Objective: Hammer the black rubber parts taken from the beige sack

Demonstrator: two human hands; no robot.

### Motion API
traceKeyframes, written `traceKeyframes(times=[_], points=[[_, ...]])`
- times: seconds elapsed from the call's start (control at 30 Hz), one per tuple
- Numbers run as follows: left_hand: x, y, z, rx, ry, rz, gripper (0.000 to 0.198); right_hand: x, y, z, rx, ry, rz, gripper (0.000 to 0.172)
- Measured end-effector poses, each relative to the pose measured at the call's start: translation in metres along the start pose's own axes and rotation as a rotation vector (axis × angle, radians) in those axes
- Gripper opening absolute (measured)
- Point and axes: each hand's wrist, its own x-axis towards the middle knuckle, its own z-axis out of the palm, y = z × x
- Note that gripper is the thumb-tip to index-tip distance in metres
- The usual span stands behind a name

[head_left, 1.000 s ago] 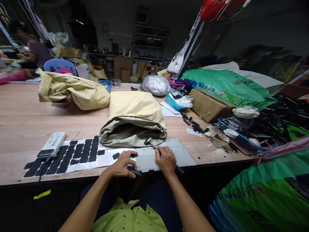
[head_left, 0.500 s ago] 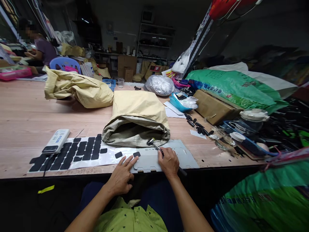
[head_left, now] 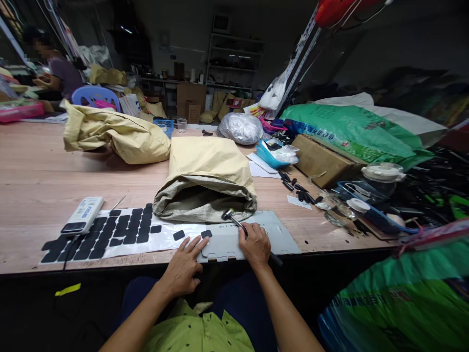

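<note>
My right hand [head_left: 255, 244] is wrapped round the handle of a small hammer [head_left: 234, 218], its metal head pointing away from me over a grey board [head_left: 252, 234]. At the table's front edge my left hand [head_left: 185, 266] rests with fingers stretched out, the tips on a white backing sheet [head_left: 164, 237] and the board's left edge. Close to those fingertips lies a black rounded patch [head_left: 206, 234]; another black patch [head_left: 179, 235] is just left of it. Rows of black patches [head_left: 122, 227] cover the sheet's left part. Behind the hammer an open-mouthed paper sack [head_left: 210, 159] lies flat.
A white power bank-like device [head_left: 83, 215] with a cable sits on the left patches. A second sack [head_left: 120, 134] lies behind. At right are a cardboard box [head_left: 324, 159], black small parts [head_left: 302, 193], a lidded jar [head_left: 383, 178] and green bags [head_left: 351, 129]. A person sits far left.
The view has shifted very slightly. Both hands, the hammer and the patches stay in the same places.
</note>
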Motion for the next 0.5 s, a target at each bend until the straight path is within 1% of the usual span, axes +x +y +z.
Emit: traceKeyframes(times=[0.3,0.37,0.43,0.5], points=[[0.0,-0.002,0.005,-0.033,0.039,0.011,0.018,0.0,-0.001,-0.001,0.008,-0.003,0.009,0.018],[-0.001,-0.001,0.003,-0.073,0.048,0.007,0.019,0.0,-0.001,-0.001,0.006,-0.004,0.009,0.018],[0.0,0.001,-0.006,-0.202,0.064,-0.028,0.021,0.0,-0.001,-0.001,0.0,-0.005,0.011,0.018],[0.007,0.004,-0.022,-0.425,0.134,-0.075,0.021,0.0,-0.001,-0.001,-0.007,-0.01,0.012,0.018]])
